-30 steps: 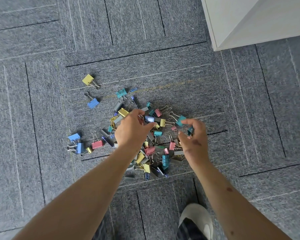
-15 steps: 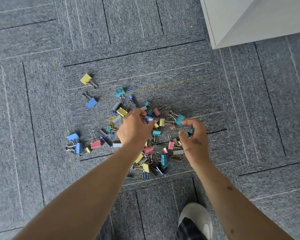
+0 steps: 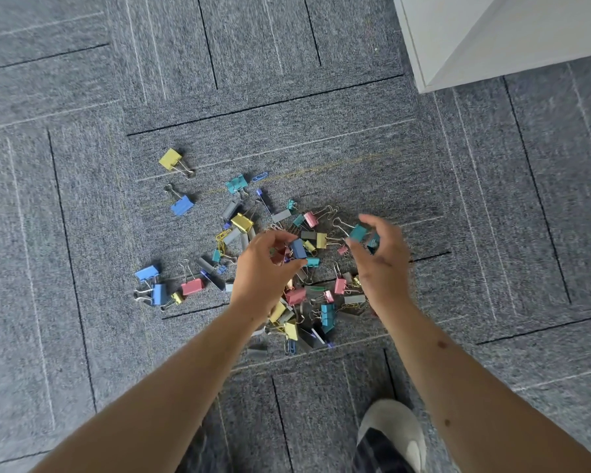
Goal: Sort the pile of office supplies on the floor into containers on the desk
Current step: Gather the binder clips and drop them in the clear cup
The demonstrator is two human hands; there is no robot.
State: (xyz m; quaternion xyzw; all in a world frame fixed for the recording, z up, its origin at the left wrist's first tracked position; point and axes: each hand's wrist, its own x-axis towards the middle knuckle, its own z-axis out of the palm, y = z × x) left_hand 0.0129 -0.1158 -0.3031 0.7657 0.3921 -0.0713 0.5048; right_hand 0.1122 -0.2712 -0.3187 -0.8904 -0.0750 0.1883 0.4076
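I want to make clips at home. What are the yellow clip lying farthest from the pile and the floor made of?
The yellow clip looks like painted metal, smooth and folded, with shiny bare wire handles. The floor looks like grey carpet tiles: fuzzy ribbed weave, dark seams between squares.

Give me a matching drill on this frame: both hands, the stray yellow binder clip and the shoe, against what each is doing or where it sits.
Column 1
1. left hand
2. right hand
3. stray yellow binder clip
4. shoe

Column 2
A. at the bottom edge of the view, on the carpet
B. fingers curled round a teal binder clip
C. lying apart from the pile, farthest to the upper left
D. pinching a blue binder clip

Pairs: 1-D, 2-B, 3-C, 4-A.
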